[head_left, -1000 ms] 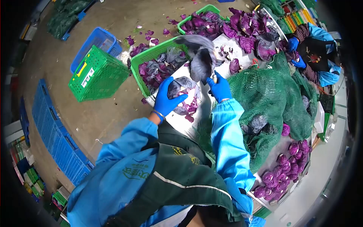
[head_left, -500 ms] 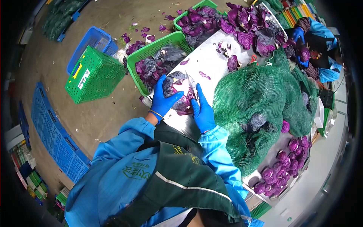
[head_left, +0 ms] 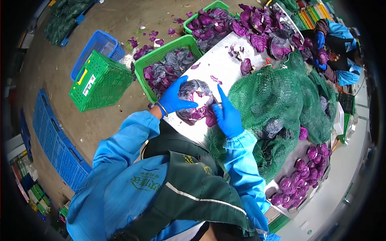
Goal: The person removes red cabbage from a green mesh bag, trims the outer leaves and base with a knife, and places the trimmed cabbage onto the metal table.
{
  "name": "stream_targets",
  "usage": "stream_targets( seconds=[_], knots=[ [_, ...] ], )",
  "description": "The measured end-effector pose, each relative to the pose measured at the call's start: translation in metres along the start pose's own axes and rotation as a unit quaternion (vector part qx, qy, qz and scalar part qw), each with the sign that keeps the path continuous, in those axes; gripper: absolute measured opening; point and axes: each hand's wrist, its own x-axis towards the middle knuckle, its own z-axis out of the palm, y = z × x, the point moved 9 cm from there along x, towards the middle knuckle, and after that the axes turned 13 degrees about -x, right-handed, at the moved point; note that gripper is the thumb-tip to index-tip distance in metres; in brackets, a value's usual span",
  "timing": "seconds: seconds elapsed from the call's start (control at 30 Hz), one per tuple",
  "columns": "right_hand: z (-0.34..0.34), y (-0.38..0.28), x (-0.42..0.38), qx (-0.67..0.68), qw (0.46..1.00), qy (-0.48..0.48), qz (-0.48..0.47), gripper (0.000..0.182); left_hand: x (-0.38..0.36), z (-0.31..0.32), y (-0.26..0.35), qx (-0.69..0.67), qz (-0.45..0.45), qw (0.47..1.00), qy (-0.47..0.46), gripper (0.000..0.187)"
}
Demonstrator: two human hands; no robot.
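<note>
A red cabbage [head_left: 192, 90] with a pale cut base rests on the white tabletop, its dark outer leaves partly loose. My left hand [head_left: 173, 98], in a blue glove, grips it from the left, thumb across its near side. My right hand [head_left: 230, 118], also blue-gloved, is just right of the cabbage with the index finger stretched out. A knife [head_left: 217, 105] is in that hand; only a short metal bit shows between the fingers, the rest being hidden. A loose purple leaf [head_left: 211, 117] hangs between the cabbage and my right hand.
Green crates [head_left: 139, 66] of cabbage leaves stand along the table's left edge. A green mesh sack [head_left: 261, 100] lies to the right, with trimmed cabbages [head_left: 295, 186] beyond it. Leaves [head_left: 261, 24] are heaped at the far end, near a co-worker's gloved hands [head_left: 320, 40].
My right hand has drawn back to the right and nearer to me, away from the cabbage. The knife blade beside the cabbage is now mostly out of sight. My left hand keeps its grip.
</note>
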Motion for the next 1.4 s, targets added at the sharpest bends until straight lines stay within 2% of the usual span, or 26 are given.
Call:
stream_targets(
  seconds=[0.03, 0.07, 0.17, 0.23, 0.33, 0.4, 0.47, 0.5, 0.53, 0.6, 0.63, 0.7, 0.73, 0.8, 0.83, 0.87, 0.93, 0.97, 1.03, 1.17, 1.23, 1.33, 1.4],
  knots=[
    [0.014, -0.016, 0.001, -0.015, 0.995, -0.097, -0.027, 0.058, 0.002, 0.002, 0.003, 0.017, 0.014, 1.0, -0.006, 0.101],
    [0.018, -0.026, 0.01, -0.128, 0.984, -0.004, -0.122, 0.054, 0.003, 0.005, 0.006, 0.034, 0.028, 0.999, -0.011, 0.099],
    [0.033, -0.014, 0.036, -0.185, 0.976, -0.028, -0.108, 0.051, 0.004, 0.005, -0.005, 0.044, 0.007, 0.999, -0.011, 0.1],
    [0.031, -0.016, 0.047, -0.205, 0.972, 0.004, -0.112, 0.046, 0.005, 0.003, -0.005, 0.018, -0.034, 0.999, -0.001, 0.101],
    [0.024, -0.014, 0.054, -0.162, 0.983, 0.0, -0.086, 0.041, 0.014, 0.0, -0.008, 0.03, 0.012, 0.999, 0.021, 0.102],
    [0.024, -0.007, 0.063, -0.162, 0.985, 0.005, -0.054, 0.04, 0.015, 0.005, 0.0, 0.021, 0.002, 1.0, 0.01, 0.105],
    [0.037, 0.032, 0.079, -0.108, 0.993, 0.017, 0.043, 0.04, 0.014, 0.017, 0.019, 0.102, 0.089, 0.99, -0.05, 0.109],
    [0.048, 0.056, 0.086, -0.045, 0.997, 0.053, 0.04, 0.041, 0.011, 0.02, 0.017, 0.1, 0.074, 0.991, -0.052, 0.112],
    [0.054, 0.071, 0.087, -0.003, 0.996, 0.067, 0.057, 0.042, 0.011, 0.021, 0.015, 0.07, 0.097, 0.992, -0.032, 0.116],
    [0.057, 0.095, 0.076, 0.055, 0.989, 0.066, 0.117, 0.045, 0.007, 0.012, 0.007, 0.117, 0.09, 0.988, 0.037, 0.114],
    [0.043, 0.091, 0.067, 0.0, 0.987, 0.134, 0.084, 0.051, 0.005, 0.013, 0.002, 0.114, 0.089, 0.989, 0.035, 0.114],
    [0.041, 0.102, 0.046, -0.022, 0.982, 0.137, 0.124, 0.053, 0.002, 0.0, -0.009, 0.046, 0.068, 0.994, 0.068, 0.098],
    [0.032, 0.091, 0.03, -0.04, 0.976, 0.141, 0.16, 0.057, 0.001, -0.002, -0.008, 0.047, 0.066, 0.994, 0.07, 0.098],
    [0.016, 0.022, -0.001, 0.138, 0.981, 0.135, 0.031, 0.059, -0.006, -0.009, -0.033, -0.196, -0.067, 0.97, 0.129, 0.078],
    [0.027, 0.023, -0.005, -0.014, 0.997, 0.054, 0.051, 0.058, -0.004, -0.011, -0.036, -0.209, -0.06, 0.966, 0.14, 0.069],
    [0.031, 0.014, -0.011, -0.026, 0.997, -0.013, 0.069, 0.059, -0.004, -0.011, -0.039, -0.209, -0.06, 0.966, 0.141, 0.069],
    [0.029, -0.005, -0.009, -0.062, 0.992, 0.102, -0.045, 0.059, -0.001, -0.01, -0.031, -0.16, -0.02, 0.979, 0.126, 0.071],
    [0.028, -0.003, -0.008, -0.062, 0.992, 0.101, -0.045, 0.059, -0.001, -0.009, -0.029, -0.16, -0.02, 0.979, 0.126, 0.071],
    [0.038, 0.009, -0.003, -0.089, 0.996, 0.013, 0.007, 0.06, -0.002, -0.006, -0.026, -0.142, -0.042, 0.982, 0.12, 0.085],
    [0.04, 0.013, -0.003, -0.085, 0.996, 0.025, 0.005, 0.059, -0.001, -0.004, -0.034, -0.142, -0.037, 0.982, 0.119, 0.086],
    [0.041, 0.017, -0.002, -0.08, 0.995, 0.052, 0.044, 0.055, -0.001, -0.005, -0.03, -0.086, -0.002, 0.99, 0.114, 0.086],
    [0.041, 0.022, -0.003, -0.052, 0.992, 0.066, 0.095, 0.051, 0.001, 0.0, -0.033, -0.116, -0.023, 0.986, 0.118, 0.087],
    [0.043, 0.027, -0.004, -0.055, 0.989, 0.06, 0.12, 0.049, 0.006, 0.0, -0.024, -0.081, -0.019, 0.989, 0.124, 0.086]
  ],
)
